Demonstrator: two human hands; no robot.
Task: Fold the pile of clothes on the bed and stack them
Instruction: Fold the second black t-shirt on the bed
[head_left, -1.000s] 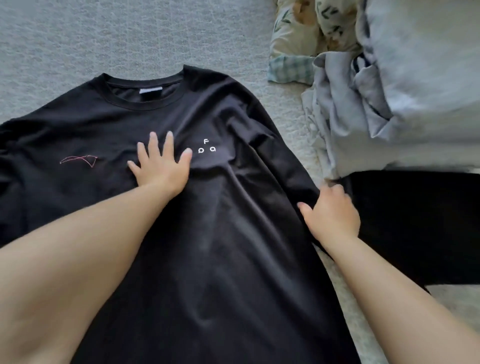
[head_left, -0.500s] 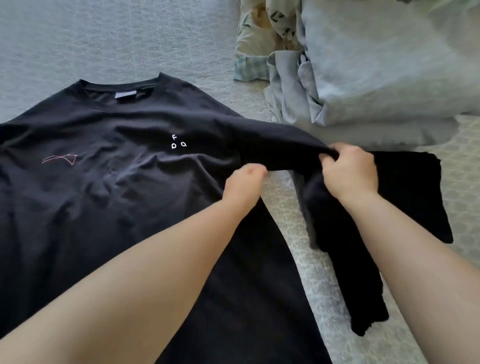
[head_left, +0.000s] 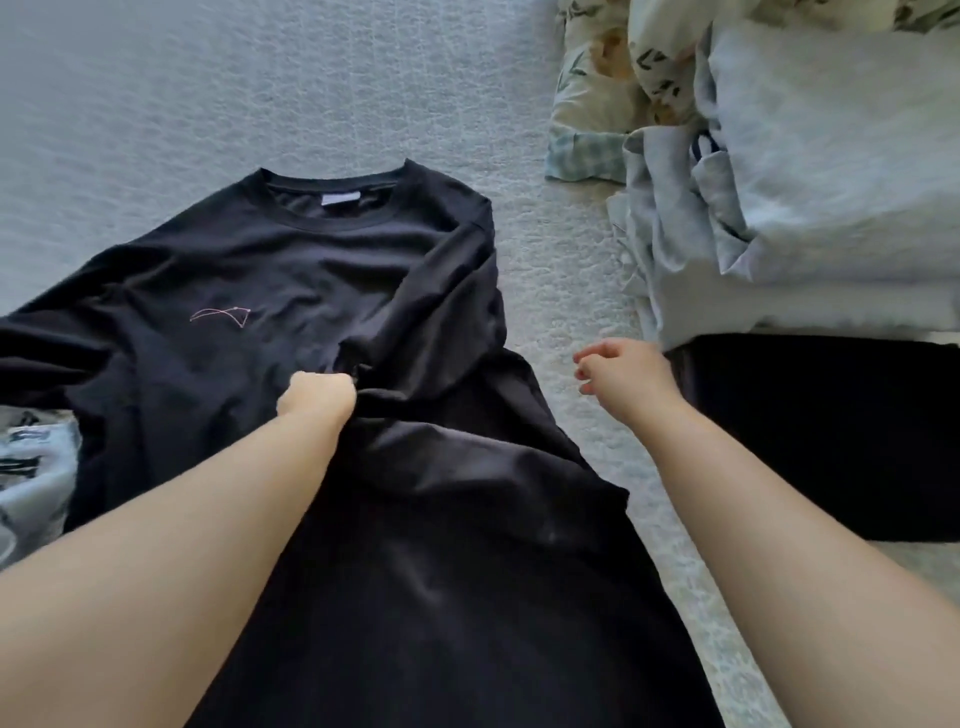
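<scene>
- The black shirt (head_left: 291, 291) lies flat on the bed (head_left: 156, 104).
- The left hand (head_left: 317, 399) grips a fold of it.
- The right hand (head_left: 621, 371) holds nothing, fingers loosely curled, just beside the shirt.
- Past those fingers sits a pile of clothes (head_left: 810, 171).

Black shirt (head_left: 291, 291): matt soft cloth. Bedspread (head_left: 156, 104): textured quilted fabric.

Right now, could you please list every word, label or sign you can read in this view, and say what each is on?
No text can be read.
Neck label inside the black shirt: pale, too small to read.
Pink line drawing on the shirt's chest: a sign, no letters.
Dark print on the pale cloth at the left edge: blurred, unreadable.
</scene>
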